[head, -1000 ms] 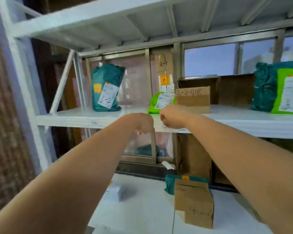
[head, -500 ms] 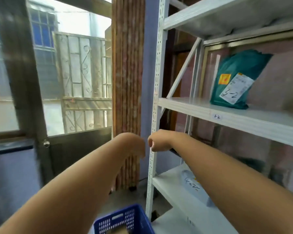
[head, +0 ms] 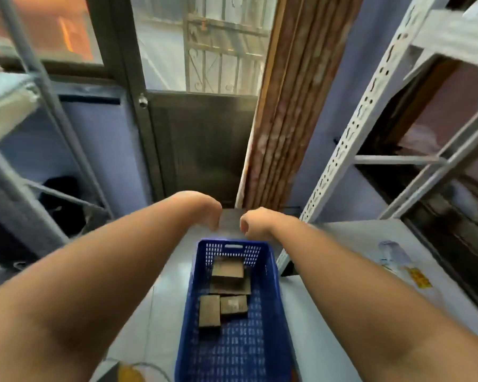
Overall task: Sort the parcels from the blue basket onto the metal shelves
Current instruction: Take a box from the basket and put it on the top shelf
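The blue basket (head: 188, 301) stands on the floor below me, between my forearms. Several small brown cardboard parcels lie in its far half: one at the far end (head: 228, 268), a flat one under it (head: 231, 288), and two side by side nearer me (head: 209, 310) (head: 233, 304). My left hand (head: 204, 209) and my right hand (head: 255, 223) hang just above and beyond the basket's far rim, fingers loosely curled downward, holding nothing. The white metal shelf unit (head: 351, 150) rises at the right; its low shelf (head: 342, 235) lies beside the basket.
A pale wrapped parcel (head: 392, 252) with a yellow label lies on the low right shelf. Another metal shelf (head: 9, 100) stands at the left. A dark door (head: 199, 144) and a wooden post (head: 284, 133) are ahead. A yellow object with a cable (head: 127, 373) lies by my left elbow.
My view has swung left from the shelf with the green parcels and tipped down to the blue basket. Both hands stayed together, empty, and have dropped to just above the basket's far rim.
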### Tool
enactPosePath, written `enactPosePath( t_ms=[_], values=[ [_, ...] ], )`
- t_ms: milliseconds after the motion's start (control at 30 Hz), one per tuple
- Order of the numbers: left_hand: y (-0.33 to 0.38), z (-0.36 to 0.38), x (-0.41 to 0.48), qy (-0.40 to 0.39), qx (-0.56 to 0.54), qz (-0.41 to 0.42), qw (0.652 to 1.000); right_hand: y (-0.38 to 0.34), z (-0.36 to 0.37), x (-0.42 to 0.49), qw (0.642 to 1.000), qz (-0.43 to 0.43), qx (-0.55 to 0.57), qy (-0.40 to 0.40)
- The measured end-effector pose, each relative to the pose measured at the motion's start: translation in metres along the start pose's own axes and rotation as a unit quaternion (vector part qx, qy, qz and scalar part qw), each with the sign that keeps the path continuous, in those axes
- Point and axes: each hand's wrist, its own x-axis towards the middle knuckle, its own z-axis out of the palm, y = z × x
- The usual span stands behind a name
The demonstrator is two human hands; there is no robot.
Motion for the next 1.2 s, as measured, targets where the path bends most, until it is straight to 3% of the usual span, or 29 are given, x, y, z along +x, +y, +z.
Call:
enactPosePath(
  t_ms=[133,300,600,867,933,1100,1200],
  values=[
    [0.008,0.053,0.063,-0.001,-0.047,0.004,0.999,0.022,0.052,0.061,0.997,-0.031,0.068,-0.027],
    [0.011,0.146,0.119,-0.036,-0.174,-0.018,0.984,0.040,0.143,0.118,0.985,-0.033,0.118,-0.120],
    [0.006,0.357,0.253,-0.128,-0.326,-0.081,0.933,0.052,0.401,0.198,0.952,0.068,0.183,-0.236],
    [0.022,0.518,0.359,-0.096,-0.541,-0.142,0.823,0.074,0.584,0.277,0.924,0.135,0.259,-0.249],
    [0.029,0.547,0.378,-0.104,-0.552,-0.156,0.813,0.078,0.615,0.287,0.923,0.136,0.247,-0.262],
    [0.031,0.610,0.411,-0.188,-0.447,-0.214,0.848,0.086,0.663,0.317,0.913,0.147,0.254,-0.282],
    [0.038,0.639,0.422,-0.242,-0.432,-0.256,0.830,0.091,0.682,0.336,0.913,0.152,0.249,-0.287]
  ],
)
